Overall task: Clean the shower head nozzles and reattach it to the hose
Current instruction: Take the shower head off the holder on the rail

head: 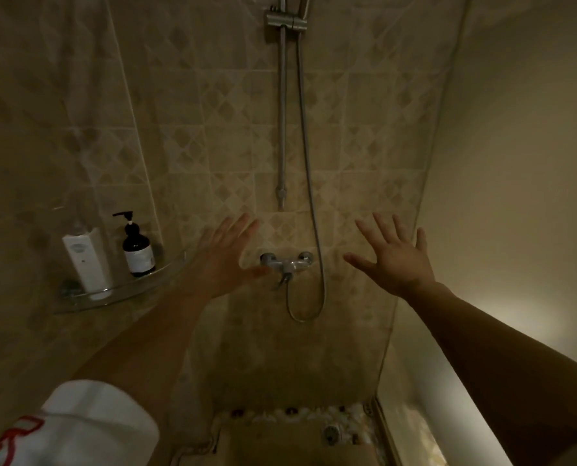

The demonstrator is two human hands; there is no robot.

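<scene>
A metal shower hose point(309, 183) hangs down the tiled wall from the top edge, loops below the chrome mixer tap point(287, 262) and joins it. Beside it runs a vertical metal rail point(282, 112) with a bracket point(282, 20) near the top. No shower head shows in the view. My left hand point(225, 257) is stretched out with straight fingers just left of the tap, holding nothing. To the right of the hose, my right hand point(393, 255) is spread wide and is also empty.
A glass corner shelf point(119, 292) on the left wall carries a white bottle point(85, 260) and a dark pump bottle point(137, 250). A floor drain point(331, 433) sits among pebbles below. A plain wall point(515, 163) bounds the right side.
</scene>
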